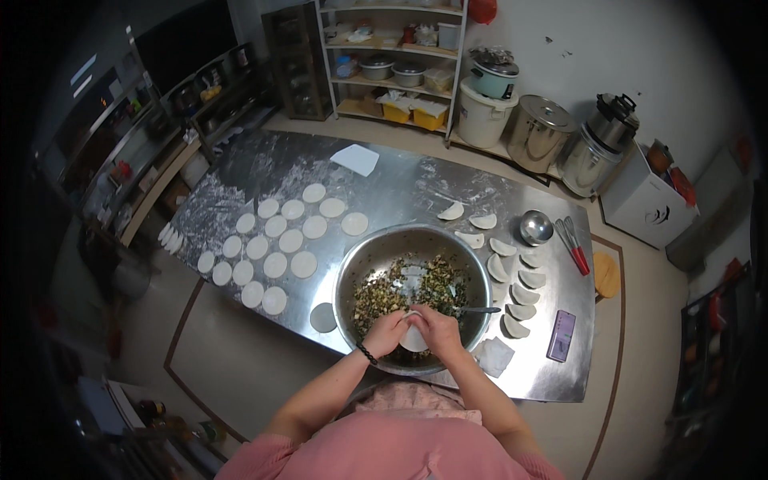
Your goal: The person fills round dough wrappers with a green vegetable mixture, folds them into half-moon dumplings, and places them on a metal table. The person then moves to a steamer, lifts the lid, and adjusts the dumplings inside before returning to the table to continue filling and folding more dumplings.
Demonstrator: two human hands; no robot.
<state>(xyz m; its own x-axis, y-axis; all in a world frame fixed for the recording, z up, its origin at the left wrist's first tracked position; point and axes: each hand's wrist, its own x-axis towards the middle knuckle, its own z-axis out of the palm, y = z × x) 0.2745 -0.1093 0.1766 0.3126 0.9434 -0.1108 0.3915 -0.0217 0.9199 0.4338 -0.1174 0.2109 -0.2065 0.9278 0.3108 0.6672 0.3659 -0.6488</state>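
Note:
Over the near part of a large steel bowl [340,282], my left hand [386,333] and my right hand [440,332] pinch the upper edge of a white dough wrapper [414,340] between them. Chopped green and brown filling [441,282] lies in the bowl, and a spoon handle [480,310] rests across its right rim. Several flat round dough wrappers [291,240] are spread on the floured steel table to the left. Folded half-moon dumplings [525,294] sit to the right of the bowl. One wrapper [324,317] lies close to the bowl's left side.
The steel table [396,198] also holds a white scraper [355,159], a small metal bowl [536,227], red-handled utensils [572,246], a purple device [561,336] and a whitish cloth [495,356]. Beyond the table stand a shelf rack [396,48] and lidded pots [540,133]. A wooden stool [606,274] is at the right.

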